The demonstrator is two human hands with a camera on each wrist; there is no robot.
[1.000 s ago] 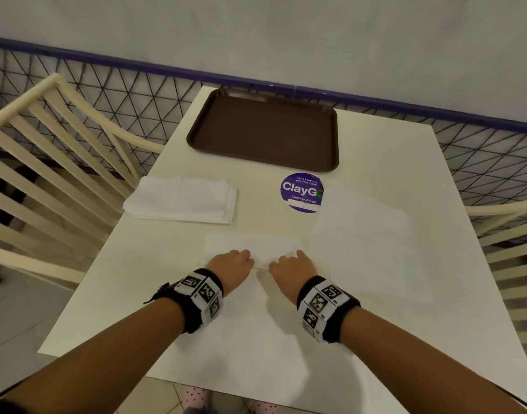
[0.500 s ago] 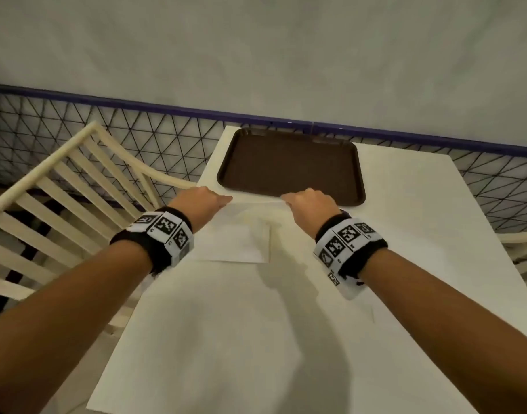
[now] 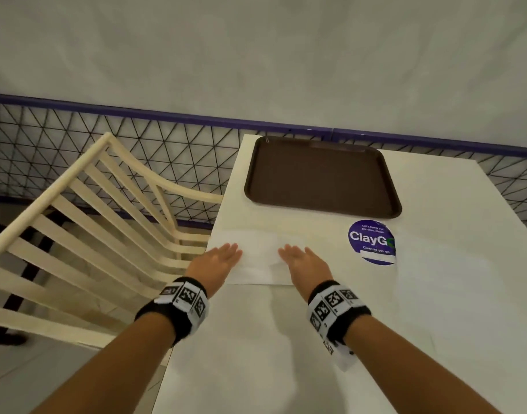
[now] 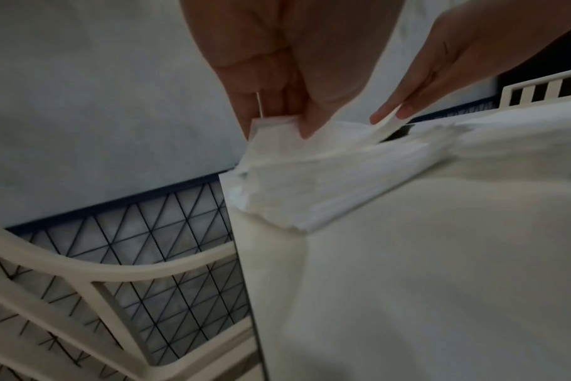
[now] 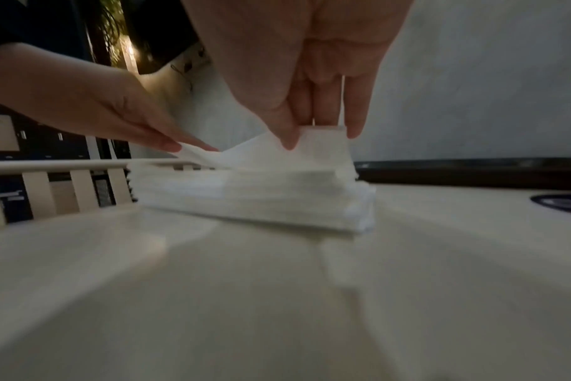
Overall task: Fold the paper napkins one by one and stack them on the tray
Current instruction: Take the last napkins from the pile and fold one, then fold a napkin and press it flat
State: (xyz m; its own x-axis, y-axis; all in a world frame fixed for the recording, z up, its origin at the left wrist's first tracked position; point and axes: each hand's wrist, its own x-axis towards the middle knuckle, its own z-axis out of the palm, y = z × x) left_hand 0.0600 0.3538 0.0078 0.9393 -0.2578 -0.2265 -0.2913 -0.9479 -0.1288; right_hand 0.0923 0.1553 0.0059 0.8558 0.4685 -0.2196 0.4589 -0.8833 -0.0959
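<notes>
Both hands at the napkin stack [image 3: 250, 258], which sits at the table's [image 3: 286, 339] left edge, at 7 o'clock from the brown tray [image 3: 322, 174]. Tray holds no napkins, so I judge the task barely begun. Left hand [image 3: 216, 261] and right hand [image 3: 305, 262] look flat in the head view, but the wrist views show each one pinching the top napkin [image 5: 277, 154] between thumb and fingers: left hand at the stack's 9 o'clock side, right hand at its 3 o'clock side. The sheet is lifted and bowed between them.

Risks, as judgement:
- Pinch may catch more than one ply; the layers are thin, and that would break the one-by-one rule.
- The stack is right at the table edge beside the slatted chair [image 3: 86, 234]; dragging the top sheet could slide lower napkins off toward 9 o'clock.
- Thin paper held at two ends could tear or crease off-square if the hands pull apart unevenly.
- The layers already look offset in the right wrist view; lifting fast could skew them more.

Purple round sticker [image 3: 371, 242] lies at 5 o'clock from the tray, clear of the hands.
</notes>
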